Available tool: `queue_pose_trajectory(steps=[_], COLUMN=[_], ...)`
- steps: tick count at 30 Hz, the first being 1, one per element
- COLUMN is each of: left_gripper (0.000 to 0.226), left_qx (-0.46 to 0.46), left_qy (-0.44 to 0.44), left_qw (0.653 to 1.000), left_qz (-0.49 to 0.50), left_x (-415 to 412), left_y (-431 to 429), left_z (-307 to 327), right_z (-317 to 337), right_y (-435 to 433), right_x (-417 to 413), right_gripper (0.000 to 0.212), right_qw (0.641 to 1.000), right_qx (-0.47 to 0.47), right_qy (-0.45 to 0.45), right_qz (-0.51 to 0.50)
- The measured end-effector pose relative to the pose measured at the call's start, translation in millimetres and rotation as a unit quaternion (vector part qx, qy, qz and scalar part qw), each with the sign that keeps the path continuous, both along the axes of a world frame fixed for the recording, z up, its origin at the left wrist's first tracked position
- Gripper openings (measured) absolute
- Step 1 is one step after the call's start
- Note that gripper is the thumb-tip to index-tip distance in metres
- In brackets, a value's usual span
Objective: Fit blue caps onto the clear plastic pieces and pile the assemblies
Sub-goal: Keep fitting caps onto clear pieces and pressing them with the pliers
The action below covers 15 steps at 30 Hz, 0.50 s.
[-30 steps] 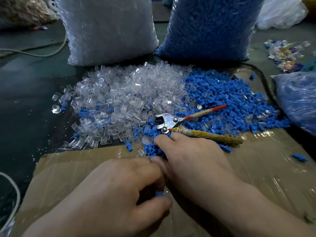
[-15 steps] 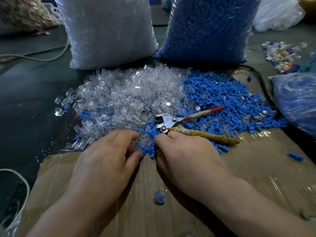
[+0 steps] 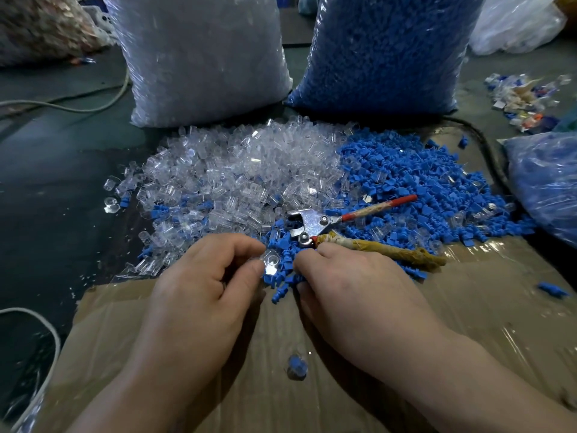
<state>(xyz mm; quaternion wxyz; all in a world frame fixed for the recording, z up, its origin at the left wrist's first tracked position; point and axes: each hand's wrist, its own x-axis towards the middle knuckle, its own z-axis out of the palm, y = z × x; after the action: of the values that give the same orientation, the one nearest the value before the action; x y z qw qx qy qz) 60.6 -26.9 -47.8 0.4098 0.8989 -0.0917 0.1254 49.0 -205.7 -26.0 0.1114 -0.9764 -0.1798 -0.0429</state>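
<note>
A heap of clear plastic pieces (image 3: 237, 176) lies beside a heap of blue caps (image 3: 415, 182) at the far edge of the cardboard sheet (image 3: 468, 307). My left hand (image 3: 203, 295) pinches one clear piece (image 3: 270, 263) between thumb and forefinger. My right hand (image 3: 352, 282) has its fingers curled down into the blue caps at the near edge of the heap; what they hold is hidden. One finished assembly (image 3: 296, 366), clear with a blue cap inside, lies alone on the cardboard between my wrists.
Pliers (image 3: 315, 223) with a red and a yellow wrapped handle lie on the caps just beyond my right hand. Two big sacks stand behind, one of clear pieces (image 3: 199, 57), one of blue caps (image 3: 384, 51). A blue bag (image 3: 546, 182) sits right; a cord (image 3: 46, 332) left.
My hands let an assembly drop onto the cardboard and moved forward to the heaps. The left hand has picked up a clear piece; the right hand digs into the blue caps.
</note>
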Motion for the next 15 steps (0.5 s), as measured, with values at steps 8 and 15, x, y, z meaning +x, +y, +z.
queue_pose_trajectory(steps=[8, 15], left_gripper=[0.017, 0.008], left_qx=[-0.207, -0.317], left_qy=[0.136, 0.200], left_qw=[0.968, 0.924], left_qz=[-0.040, -0.078], left_x=[0, -8], left_y=[-4, -16], left_z=[3, 7], right_z=[5, 7], right_y=[-1, 3], right_x=[-1, -1], right_gripper=[0.022, 0.017], right_qw=[0.967, 0.939], right_qx=[0.240, 0.340], right_qy=[-0.072, -0.045], right_qz=[-0.051, -0.035])
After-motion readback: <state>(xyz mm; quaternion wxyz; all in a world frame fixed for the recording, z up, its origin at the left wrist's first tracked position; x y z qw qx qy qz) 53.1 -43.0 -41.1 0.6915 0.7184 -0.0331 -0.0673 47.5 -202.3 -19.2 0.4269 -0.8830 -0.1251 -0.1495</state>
